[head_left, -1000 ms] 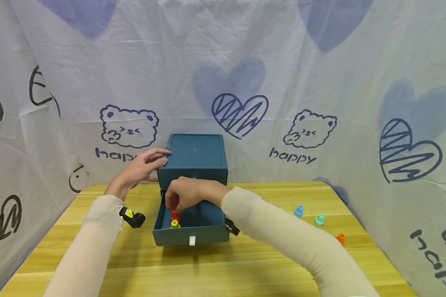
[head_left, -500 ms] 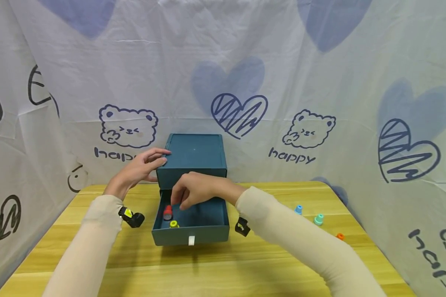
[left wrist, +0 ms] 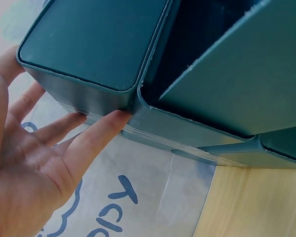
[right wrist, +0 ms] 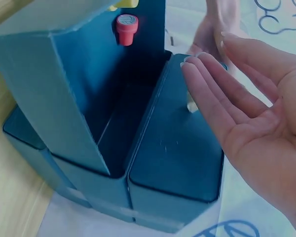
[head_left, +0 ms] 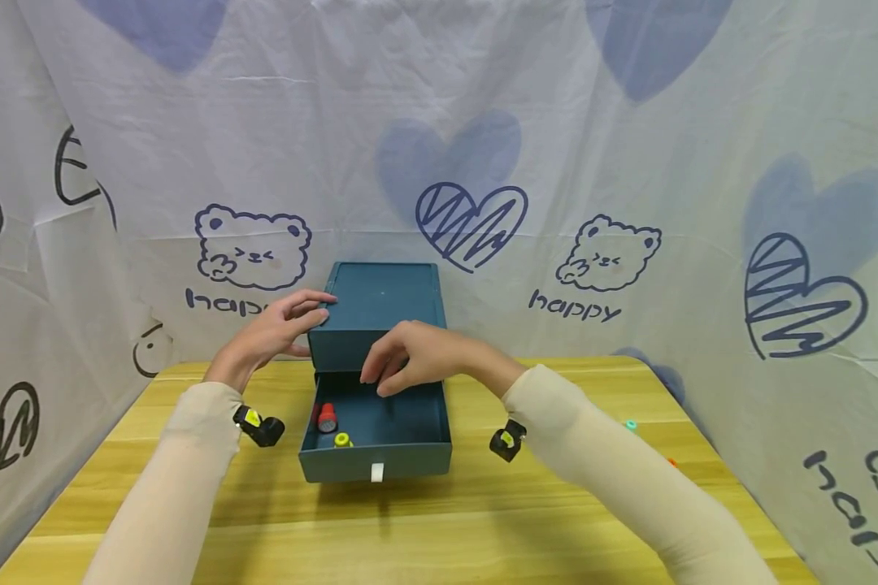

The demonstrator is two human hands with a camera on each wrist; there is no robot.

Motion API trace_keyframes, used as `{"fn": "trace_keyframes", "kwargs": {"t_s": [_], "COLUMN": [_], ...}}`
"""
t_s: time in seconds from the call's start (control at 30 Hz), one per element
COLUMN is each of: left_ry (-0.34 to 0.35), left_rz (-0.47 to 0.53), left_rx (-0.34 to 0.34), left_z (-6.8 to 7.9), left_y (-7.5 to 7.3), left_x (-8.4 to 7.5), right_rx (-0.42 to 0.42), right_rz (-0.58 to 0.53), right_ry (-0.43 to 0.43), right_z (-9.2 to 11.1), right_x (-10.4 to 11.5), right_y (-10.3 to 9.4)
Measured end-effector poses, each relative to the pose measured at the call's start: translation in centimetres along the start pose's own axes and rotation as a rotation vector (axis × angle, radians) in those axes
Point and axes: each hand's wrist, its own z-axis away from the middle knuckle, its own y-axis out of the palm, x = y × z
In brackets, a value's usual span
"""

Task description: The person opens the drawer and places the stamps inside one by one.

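Observation:
A dark teal drawer cabinet (head_left: 388,296) stands at the back of the table, its lower drawer (head_left: 424,461) pulled out. Inside, near the left wall, a red stamp (head_left: 327,416) lies tipped over, its round patterned face showing. Close to the drawer front is a yellow stamp (head_left: 343,439), partly hidden by the front panel. My left hand (head_left: 274,329) rests against the cabinet's upper left side, fingers spread, as the left wrist view also shows. Above the drawer hovers my right hand (head_left: 420,353), holding nothing, with fingers loosely bent.
On the table's right side, a turquoise stamp (head_left: 632,424) and an orange stamp (head_left: 672,462) show only partly past my right sleeve (head_left: 629,471). A printed cloth (head_left: 468,73) hangs behind the table. A white tab (head_left: 377,472) sits on the drawer front.
My right hand has let go of the red stamp, risen and moved right. The red stamp now lies tipped near the drawer's left wall. My left hand stays put. My sleeve now hides the blue stamp.

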Motion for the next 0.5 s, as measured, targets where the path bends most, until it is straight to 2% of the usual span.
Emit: {"fn": "trace_keyframes", "kwargs": {"t_s": [0.27,0.5], "left_ry": [0.004,0.011], "left_rz": [0.009,0.009], "left_rx": [0.008,0.011], "left_z": [0.0,0.0], "left_y": [0.0,0.0], "left_x": [0.0,0.0], "right_rx": [-0.057,-0.113], "right_rz": [-0.063,-0.092], "right_ry": [0.011,0.034], "right_z": [2.4,5.5], "right_x": [-1.0,-2.5], "right_y": [-0.6,-0.9]}}
